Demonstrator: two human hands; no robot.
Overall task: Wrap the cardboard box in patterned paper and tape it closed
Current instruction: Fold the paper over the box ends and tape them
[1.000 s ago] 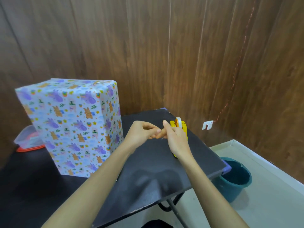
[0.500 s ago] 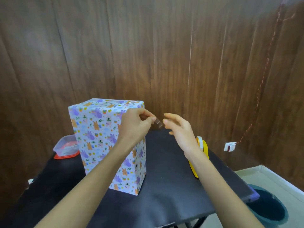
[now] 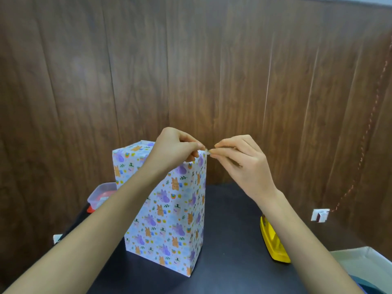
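black table point(image 3: 229, 251) carries everything. wrapped box point(image 3: 169, 209) stands upright on its small end, left of table centre, with patterned paper over every visible face.

handling, as a judgement: stiff cardboard core, probably light. the tall stance means a push high up could tip it. the paper skin looks thin and slick, so it likely creases or tears at corners. steady it with a flat palm on top or low on the side walls, not by the paper edges.

yellow tape dispenser point(image 3: 273, 245) lies on the table right of the box, well apart from it and partly behind the right forearm.

left hand point(image 3: 174, 149) sits over the box's top edge, thumb and forefinger pinching one end of a short clear tape strip point(image 3: 207, 153). right hand point(image 3: 241, 164) pinches the other end, its other fingers loosely curled. the strip sits at the box's top right corner; cannot tell if it touches the paper yet. tape is flimsy and sticks to itself, so hold it by the ends and keep it taut.

delta vs 0.5 s ago: the right hand was open and clear of the strip, with the left hand holding it alone beside the box. now both hands pinch it at the corner. a second ago both hands were down at the dispenser.
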